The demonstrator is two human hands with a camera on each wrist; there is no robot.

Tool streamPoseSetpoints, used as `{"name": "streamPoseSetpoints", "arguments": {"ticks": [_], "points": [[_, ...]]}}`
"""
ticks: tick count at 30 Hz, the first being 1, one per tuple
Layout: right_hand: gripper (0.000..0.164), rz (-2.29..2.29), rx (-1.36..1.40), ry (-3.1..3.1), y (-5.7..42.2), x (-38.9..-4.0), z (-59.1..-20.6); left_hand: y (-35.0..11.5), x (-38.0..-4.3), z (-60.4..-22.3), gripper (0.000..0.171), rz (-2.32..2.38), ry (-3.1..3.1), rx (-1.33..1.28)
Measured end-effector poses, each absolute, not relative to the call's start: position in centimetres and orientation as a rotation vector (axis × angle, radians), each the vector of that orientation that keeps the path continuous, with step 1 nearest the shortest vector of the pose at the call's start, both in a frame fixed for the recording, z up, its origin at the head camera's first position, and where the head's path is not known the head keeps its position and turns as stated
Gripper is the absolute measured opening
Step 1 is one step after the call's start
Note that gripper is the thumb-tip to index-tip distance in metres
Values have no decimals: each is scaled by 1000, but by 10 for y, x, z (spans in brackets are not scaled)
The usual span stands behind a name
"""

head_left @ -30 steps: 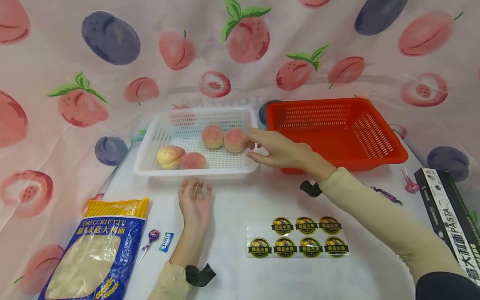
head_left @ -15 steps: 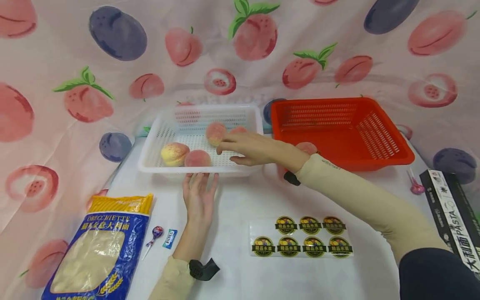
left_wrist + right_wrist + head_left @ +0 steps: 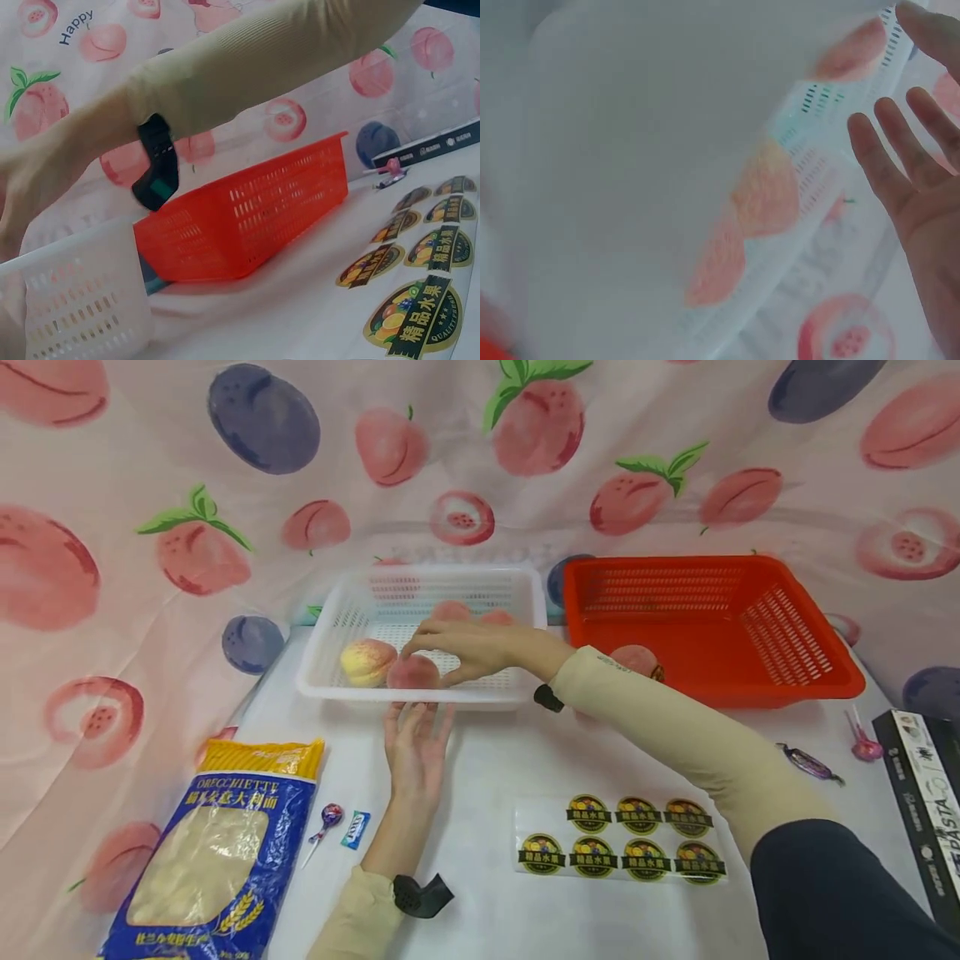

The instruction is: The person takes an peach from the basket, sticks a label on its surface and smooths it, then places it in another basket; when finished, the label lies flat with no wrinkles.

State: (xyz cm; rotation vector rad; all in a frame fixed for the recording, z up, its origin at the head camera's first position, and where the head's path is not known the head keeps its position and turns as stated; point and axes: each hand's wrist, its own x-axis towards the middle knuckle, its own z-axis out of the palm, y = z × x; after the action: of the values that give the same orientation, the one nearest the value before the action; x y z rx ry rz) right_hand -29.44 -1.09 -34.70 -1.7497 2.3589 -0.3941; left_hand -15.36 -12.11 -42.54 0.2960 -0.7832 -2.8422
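In the head view my right hand (image 3: pixel 476 647) reaches over the white plastic basket (image 3: pixel 534 602), thumb and fingers spread on either side of the front peach (image 3: pixel 413 673). I cannot tell whether they touch it. A yellowish peach (image 3: pixel 367 662) lies just left of that one. Behind the hand, two more peaches (image 3: pixel 452 610) are partly hidden. My left hand (image 3: pixel 417 752), palm up with fingers extended, has its fingertips at the basket's front rim and holds nothing. In the right wrist view the right hand (image 3: pixel 930 217) has extended fingers, and the basket wall blurs much of the scene.
A red basket (image 3: pixel 825 647) stands to the right, with a peach (image 3: pixel 634 658) partly behind the right sleeve. A sheet of round labels (image 3: pixel 618 839) lies in front. Around are a pasta bag (image 3: pixel 202 860), lollipops (image 3: pixel 332 815), wrapped candies (image 3: pixel 356 829) and a black pasta box (image 3: pixel 918 793).
My right hand has moved left across the white basket, from the right-hand peach to the front one. My left hand has moved up to the basket's front rim. The head view has shifted slightly.
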Motion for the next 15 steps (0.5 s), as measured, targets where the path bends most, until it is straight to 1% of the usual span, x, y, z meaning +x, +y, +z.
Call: {"name": "streamPoseSetpoints", "arguments": {"ticks": [6,13,15], "points": [[51,-500,-1727,2227,-20,-297,-353,-119,-154,-425,28,-2848,-803,292],[60,-412,-1551,2260,-17,-300,-338,-122,-155,-425,30,-2847,-812,316],[61,-341,-1559,2298,-18,-302,-332,-123,-155,-426,30,-2847,-805,317]]}}
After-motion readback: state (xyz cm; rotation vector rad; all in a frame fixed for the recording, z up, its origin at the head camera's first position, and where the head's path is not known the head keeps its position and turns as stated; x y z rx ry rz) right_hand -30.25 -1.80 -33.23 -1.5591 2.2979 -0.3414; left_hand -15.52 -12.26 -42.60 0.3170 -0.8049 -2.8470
